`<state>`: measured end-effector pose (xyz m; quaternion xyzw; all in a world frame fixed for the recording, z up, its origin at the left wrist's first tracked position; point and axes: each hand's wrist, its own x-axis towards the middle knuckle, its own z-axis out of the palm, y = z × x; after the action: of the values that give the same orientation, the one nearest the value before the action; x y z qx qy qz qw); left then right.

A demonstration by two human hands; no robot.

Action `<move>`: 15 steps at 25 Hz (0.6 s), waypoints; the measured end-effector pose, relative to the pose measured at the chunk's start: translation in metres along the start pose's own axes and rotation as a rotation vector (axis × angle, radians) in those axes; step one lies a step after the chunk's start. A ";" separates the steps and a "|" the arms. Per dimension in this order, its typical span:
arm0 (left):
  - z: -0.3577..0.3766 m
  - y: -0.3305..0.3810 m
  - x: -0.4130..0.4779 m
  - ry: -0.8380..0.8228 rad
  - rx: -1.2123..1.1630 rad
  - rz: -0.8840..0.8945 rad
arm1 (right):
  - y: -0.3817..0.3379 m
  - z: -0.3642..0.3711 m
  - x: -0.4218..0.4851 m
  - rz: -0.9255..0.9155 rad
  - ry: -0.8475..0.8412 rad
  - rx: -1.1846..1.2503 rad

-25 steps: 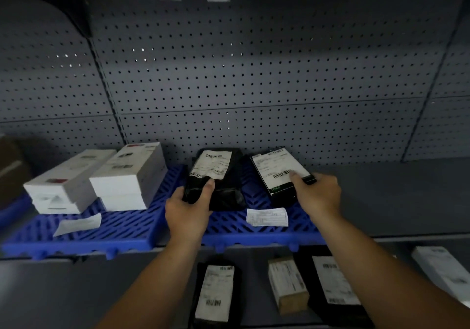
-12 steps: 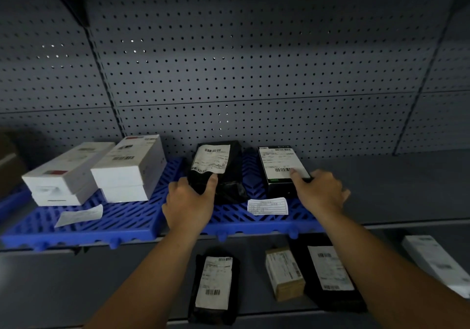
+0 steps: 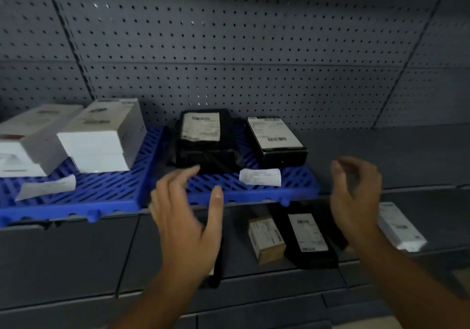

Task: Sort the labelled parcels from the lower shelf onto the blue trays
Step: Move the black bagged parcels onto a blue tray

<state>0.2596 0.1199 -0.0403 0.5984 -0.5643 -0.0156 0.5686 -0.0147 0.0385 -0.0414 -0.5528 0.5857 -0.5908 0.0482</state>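
Observation:
Two black labelled parcels lie on the right blue tray (image 3: pixel 292 189): a bagged one (image 3: pixel 206 140) and a boxed one (image 3: pixel 276 138). My left hand (image 3: pixel 185 217) hovers in front of the bagged parcel, fingers spread and holding nothing. My right hand (image 3: pixel 356 189) hangs to the right of the tray, fingers loosely curled and empty. On the lower shelf lie a brown box (image 3: pixel 267 239), a black labelled parcel (image 3: pixel 307 239) and a white parcel (image 3: pixel 399 227). Another black parcel (image 3: pixel 216 265) is mostly hidden behind my left hand.
White boxes (image 3: pixel 101 135) are stacked on the left blue tray (image 3: pixel 76 201), with more white boxes (image 3: pixel 28 140) further left. Loose paper slips lie on both trays: one (image 3: pixel 45 187) on the left, one (image 3: pixel 260 177) on the right. A grey pegboard wall (image 3: pixel 229 49) backs the shelf.
Both hands have let go of the two black parcels and pulled back toward me, off the tray. The parcels stay on the right blue tray. The view has shifted closer.

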 end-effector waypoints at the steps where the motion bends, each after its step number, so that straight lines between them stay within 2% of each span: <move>1: 0.002 -0.006 -0.019 -0.053 -0.017 0.009 | 0.011 -0.014 -0.016 -0.051 0.026 -0.013; 3: 0.014 -0.015 -0.057 -0.180 -0.024 -0.016 | 0.035 -0.037 -0.046 -0.094 -0.023 -0.083; 6: 0.037 -0.026 -0.097 -0.305 0.087 -0.133 | 0.075 -0.051 -0.073 -0.021 -0.154 -0.177; 10: 0.059 -0.020 -0.118 -0.270 0.200 -0.240 | 0.112 -0.055 -0.082 0.067 -0.284 -0.185; 15: 0.078 -0.002 -0.129 -0.255 0.336 -0.248 | 0.132 -0.051 -0.074 0.049 -0.433 -0.133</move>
<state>0.1625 0.1574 -0.1496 0.7426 -0.5484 -0.0666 0.3787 -0.1003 0.0823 -0.1688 -0.6542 0.6126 -0.4171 0.1507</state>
